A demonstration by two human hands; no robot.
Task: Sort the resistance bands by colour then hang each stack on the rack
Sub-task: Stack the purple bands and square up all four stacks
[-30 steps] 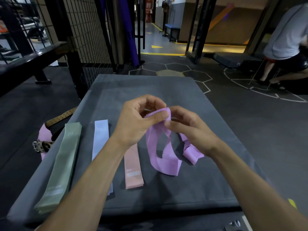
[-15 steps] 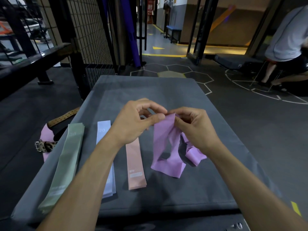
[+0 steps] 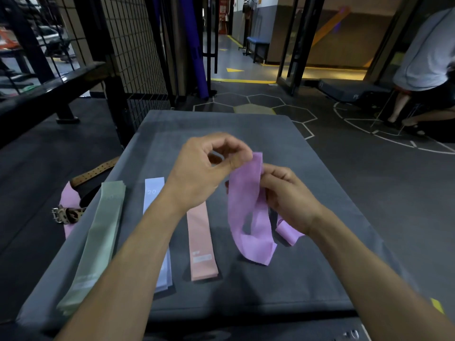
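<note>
Holding the purple band [image 3: 248,212] by its top end, both hands work above the grey worktop [image 3: 307,242]. The left hand [image 3: 209,173] pinches the upper edge between thumb and forefinger; the right hand [image 3: 288,200] has its fingers curled round the band just below and to the right of that pinch. Both grips are therefore clamped on the same band, and the 2 hands sit close together at its upper end.

From the grips the band hangs down and toward the viewer, its long axis roughly upright. Its lower loop rests on the worktop, and a second fold trails out to the right under the right wrist. The band is twisted, not flat.

3 sorted stacks lie flat to the left, long axes running away from the viewer: green stack [image 3: 98,242], blue stack [image 3: 155,195], pink stack [image 3: 200,242]. The pink stack is nearest the held band, just beside its lower loop.

Judgement: the step in hand is straightening the purple band. The free worktop to the right of the pink stack is the likely lay-down place, parallel to the other stacks. No rack can be identified in view.
</note>
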